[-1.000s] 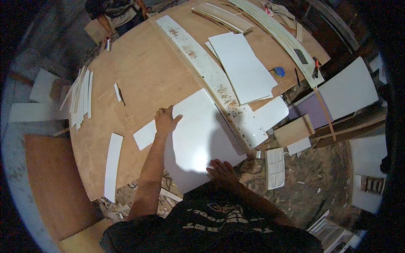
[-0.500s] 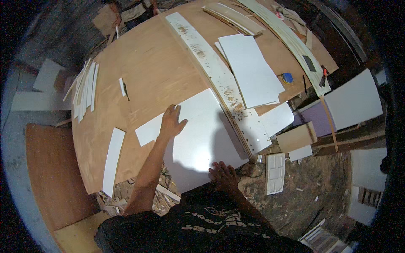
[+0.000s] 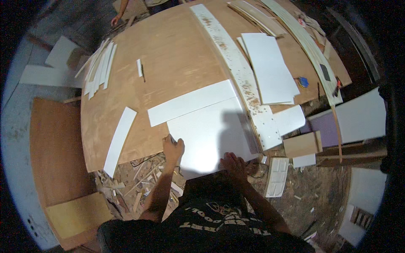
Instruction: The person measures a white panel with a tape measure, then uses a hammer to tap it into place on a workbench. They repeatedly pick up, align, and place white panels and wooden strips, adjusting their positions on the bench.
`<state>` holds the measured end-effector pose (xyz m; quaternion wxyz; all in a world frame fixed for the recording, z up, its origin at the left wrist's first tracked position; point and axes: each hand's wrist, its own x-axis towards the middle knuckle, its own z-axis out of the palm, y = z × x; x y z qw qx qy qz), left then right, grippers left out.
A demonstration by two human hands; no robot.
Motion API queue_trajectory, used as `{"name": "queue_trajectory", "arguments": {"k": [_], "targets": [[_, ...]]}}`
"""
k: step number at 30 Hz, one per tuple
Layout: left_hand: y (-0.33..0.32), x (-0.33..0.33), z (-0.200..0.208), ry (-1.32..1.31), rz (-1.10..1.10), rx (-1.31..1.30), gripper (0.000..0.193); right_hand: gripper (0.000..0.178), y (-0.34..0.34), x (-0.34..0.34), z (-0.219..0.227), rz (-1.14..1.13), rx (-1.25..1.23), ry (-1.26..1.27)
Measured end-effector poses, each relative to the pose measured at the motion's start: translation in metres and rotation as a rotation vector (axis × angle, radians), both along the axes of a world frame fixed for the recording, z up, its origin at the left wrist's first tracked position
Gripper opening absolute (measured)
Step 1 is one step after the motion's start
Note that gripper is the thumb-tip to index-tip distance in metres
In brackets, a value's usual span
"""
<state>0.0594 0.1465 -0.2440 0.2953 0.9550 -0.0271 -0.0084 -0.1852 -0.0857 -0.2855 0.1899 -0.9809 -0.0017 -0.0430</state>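
Note:
A large white board (image 3: 202, 130) lies at the table's near edge, partly overhanging it. Along its far side runs a white strip (image 3: 190, 103), with a thin dark seam between the two. My left hand (image 3: 173, 149) is closed on the board's left edge near the front corner, thumb raised. At the near edge, my right hand (image 3: 234, 164) has its fingers over the board's rim; their undersides are hidden. The board's right side lies close along a long, stained pale plank (image 3: 234, 59). Shadow covers part of the board's right half.
The brown sheet tabletop (image 3: 168, 55) carries a loose white strip (image 3: 120, 141), thin white slats (image 3: 101, 69), stacked white panels (image 3: 270, 67) and a blue tape measure (image 3: 303, 82). Wood scraps (image 3: 139, 177) litter the floor. Another person's hand (image 3: 116, 20) shows at the far left.
My left hand has moved from the top of the board to its left edge. The board sits nearer me relative to the strip, which now shows along its whole length.

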Motion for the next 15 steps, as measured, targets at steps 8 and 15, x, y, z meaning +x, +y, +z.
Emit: {"name": "queue_trajectory", "arguments": {"k": [8,15], "targets": [[0.005,0.061,0.038,-0.07,-0.375,0.356,0.052,0.058,0.018,0.03,0.049,0.096,-0.07,0.031],[-0.137,0.134,-0.008,-0.1,-0.659,0.367,0.081,0.052,0.013,0.049,0.069,0.075,-0.099,0.154]]}}
